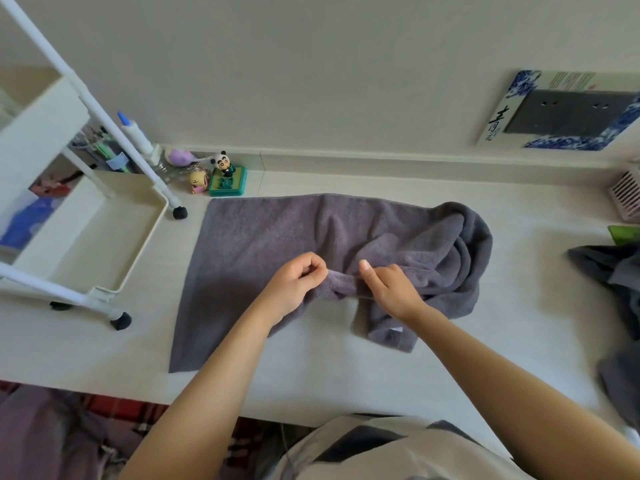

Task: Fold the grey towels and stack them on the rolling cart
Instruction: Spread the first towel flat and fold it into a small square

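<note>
A grey towel [263,237] lies on the white table, its left half flat, its right half bunched and folded over. My left hand [294,282] pinches the towel's near edge at the middle. Just to the right, my right hand [388,289] grips the same bunched edge, thumb up. The white rolling cart [100,237] stands on the table's left side, and its lower tray shows nothing in it. More dark grey towels [613,268] are heaped at the right edge.
Small figurines and a green box [227,181] sit against the wall behind the towel's left corner. A pink slatted box [627,199] stands at the far right. The cart's black castors [121,320] rest on the table near the towel. The table's front edge [207,407] runs below.
</note>
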Demonstrator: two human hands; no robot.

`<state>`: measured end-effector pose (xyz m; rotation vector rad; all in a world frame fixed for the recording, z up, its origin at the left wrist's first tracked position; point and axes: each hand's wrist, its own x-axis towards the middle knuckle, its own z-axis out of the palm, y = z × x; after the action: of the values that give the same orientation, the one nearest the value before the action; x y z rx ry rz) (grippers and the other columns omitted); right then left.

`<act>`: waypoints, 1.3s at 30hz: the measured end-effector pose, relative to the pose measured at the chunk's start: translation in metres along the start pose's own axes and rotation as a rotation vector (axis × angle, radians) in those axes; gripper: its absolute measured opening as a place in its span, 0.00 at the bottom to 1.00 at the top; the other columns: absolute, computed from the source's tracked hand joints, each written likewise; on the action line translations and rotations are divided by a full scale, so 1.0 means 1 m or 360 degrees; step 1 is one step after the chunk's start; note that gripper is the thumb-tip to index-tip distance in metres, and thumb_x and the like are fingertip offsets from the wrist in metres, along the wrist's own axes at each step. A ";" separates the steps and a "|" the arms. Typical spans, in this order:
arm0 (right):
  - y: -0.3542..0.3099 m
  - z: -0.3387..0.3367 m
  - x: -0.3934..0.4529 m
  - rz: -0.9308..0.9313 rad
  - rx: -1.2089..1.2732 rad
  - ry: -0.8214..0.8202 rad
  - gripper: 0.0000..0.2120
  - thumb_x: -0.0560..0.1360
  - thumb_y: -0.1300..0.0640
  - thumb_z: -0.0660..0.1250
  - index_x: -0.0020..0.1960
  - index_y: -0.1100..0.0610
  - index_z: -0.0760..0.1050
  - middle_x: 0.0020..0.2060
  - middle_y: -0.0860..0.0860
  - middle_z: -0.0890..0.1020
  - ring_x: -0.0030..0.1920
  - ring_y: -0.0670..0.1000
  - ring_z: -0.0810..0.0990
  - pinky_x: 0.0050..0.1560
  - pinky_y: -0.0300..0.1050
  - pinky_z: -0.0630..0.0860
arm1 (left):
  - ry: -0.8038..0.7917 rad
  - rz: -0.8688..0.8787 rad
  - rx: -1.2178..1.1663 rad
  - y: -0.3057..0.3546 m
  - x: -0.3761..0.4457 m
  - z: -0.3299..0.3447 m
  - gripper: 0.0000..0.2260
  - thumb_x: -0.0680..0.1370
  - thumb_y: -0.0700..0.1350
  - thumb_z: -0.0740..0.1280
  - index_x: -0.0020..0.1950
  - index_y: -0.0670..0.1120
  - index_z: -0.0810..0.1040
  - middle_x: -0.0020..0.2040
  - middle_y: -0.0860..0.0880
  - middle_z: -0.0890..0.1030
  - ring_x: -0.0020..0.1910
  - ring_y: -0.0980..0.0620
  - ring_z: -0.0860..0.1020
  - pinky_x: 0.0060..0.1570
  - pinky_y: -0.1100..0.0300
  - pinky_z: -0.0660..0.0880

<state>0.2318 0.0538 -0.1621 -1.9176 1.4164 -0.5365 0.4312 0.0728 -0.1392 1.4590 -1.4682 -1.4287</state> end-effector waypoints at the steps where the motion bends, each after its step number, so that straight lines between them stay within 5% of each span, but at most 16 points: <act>1: 0.006 -0.006 0.000 -0.0027 -0.0154 0.0034 0.29 0.82 0.48 0.51 0.23 0.53 0.56 0.19 0.45 0.62 0.24 0.45 0.61 0.42 0.39 0.57 | 0.0009 -0.0014 0.0041 -0.003 0.001 -0.001 0.08 0.80 0.40 0.62 0.40 0.47 0.71 0.33 0.55 0.70 0.36 0.56 0.66 0.42 0.62 0.64; 10: 0.065 -0.053 0.005 -0.0036 -0.0850 0.0144 0.45 0.71 0.29 0.28 0.24 0.57 0.70 0.24 0.49 0.73 0.35 0.51 0.72 0.56 0.45 0.63 | -0.0004 -0.0069 0.0183 -0.019 0.007 -0.004 0.08 0.80 0.41 0.62 0.40 0.48 0.71 0.33 0.55 0.69 0.35 0.57 0.65 0.40 0.63 0.63; 13: 0.069 -0.073 0.001 -0.0041 -0.1000 0.0376 0.46 0.75 0.33 0.33 0.29 0.59 0.79 0.31 0.48 0.77 0.42 0.53 0.71 0.53 0.47 0.59 | -0.0137 -0.0100 0.0281 -0.019 0.009 -0.002 0.08 0.80 0.43 0.63 0.41 0.50 0.73 0.33 0.58 0.71 0.35 0.58 0.67 0.42 0.63 0.65; 17: 0.047 -0.079 -0.015 -0.0108 -0.1000 0.0919 0.33 0.79 0.42 0.47 0.31 0.60 0.79 0.34 0.52 0.78 0.43 0.59 0.73 0.51 0.49 0.59 | -0.0483 -0.0240 0.0385 -0.017 0.012 0.005 0.07 0.78 0.45 0.65 0.40 0.52 0.75 0.34 0.57 0.73 0.36 0.59 0.69 0.45 0.64 0.66; 21: 0.065 -0.047 -0.043 -0.0038 -0.1024 0.0050 0.44 0.73 0.30 0.31 0.34 0.55 0.79 0.37 0.45 0.78 0.50 0.51 0.72 0.59 0.43 0.54 | -0.0838 -0.0526 0.0829 -0.021 0.011 0.014 0.14 0.78 0.55 0.64 0.34 0.53 0.78 0.37 0.55 0.78 0.40 0.58 0.74 0.47 0.64 0.67; 24: 0.075 -0.032 -0.055 -0.0054 -0.1102 -0.0058 0.46 0.72 0.30 0.30 0.34 0.52 0.82 0.41 0.44 0.78 0.52 0.50 0.72 0.62 0.42 0.52 | -0.0748 -0.0558 0.0982 -0.025 0.012 0.027 0.21 0.77 0.61 0.60 0.33 0.52 0.80 0.45 0.52 0.81 0.49 0.53 0.78 0.55 0.60 0.70; 27: 0.075 -0.025 -0.062 -0.0135 -0.0977 0.0090 0.40 0.76 0.33 0.38 0.33 0.51 0.83 0.41 0.44 0.79 0.52 0.50 0.73 0.62 0.40 0.52 | -0.0516 -0.0327 0.0957 -0.035 0.018 0.045 0.11 0.77 0.59 0.62 0.46 0.56 0.79 0.51 0.55 0.74 0.54 0.54 0.74 0.62 0.54 0.70; 29: 0.076 -0.029 -0.066 0.0073 -0.0761 0.0500 0.31 0.77 0.37 0.47 0.37 0.53 0.83 0.45 0.46 0.80 0.54 0.54 0.73 0.62 0.43 0.54 | -0.0518 -0.0248 0.0843 -0.037 0.022 0.057 0.11 0.77 0.58 0.63 0.58 0.59 0.75 0.58 0.55 0.69 0.60 0.54 0.71 0.66 0.51 0.68; 32: 0.085 -0.037 -0.067 0.0846 -0.0370 0.1092 0.22 0.76 0.43 0.53 0.57 0.56 0.76 0.58 0.57 0.75 0.61 0.62 0.69 0.64 0.53 0.60 | -0.0434 -0.0157 0.0802 -0.033 0.025 0.076 0.19 0.78 0.57 0.62 0.69 0.58 0.68 0.67 0.55 0.64 0.68 0.52 0.64 0.71 0.50 0.61; 35: 0.097 -0.045 -0.065 0.1603 0.0356 0.1027 0.29 0.78 0.41 0.55 0.72 0.57 0.59 0.68 0.63 0.65 0.68 0.64 0.63 0.67 0.58 0.60 | -0.0347 -0.0016 0.0750 -0.026 0.027 0.097 0.23 0.79 0.56 0.60 0.74 0.58 0.61 0.74 0.55 0.57 0.74 0.53 0.55 0.74 0.50 0.54; 39: 0.098 -0.047 -0.054 0.1749 0.0827 0.1124 0.31 0.79 0.41 0.53 0.75 0.58 0.52 0.70 0.63 0.62 0.68 0.65 0.64 0.66 0.58 0.63 | -0.0361 -0.0165 0.0412 -0.014 0.037 0.125 0.25 0.81 0.58 0.53 0.76 0.62 0.48 0.78 0.55 0.44 0.76 0.56 0.42 0.75 0.48 0.43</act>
<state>0.1184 0.0746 -0.1980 -0.3565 2.1866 -0.9110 0.3103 0.0729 -0.1905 1.5882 -1.7961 -1.5536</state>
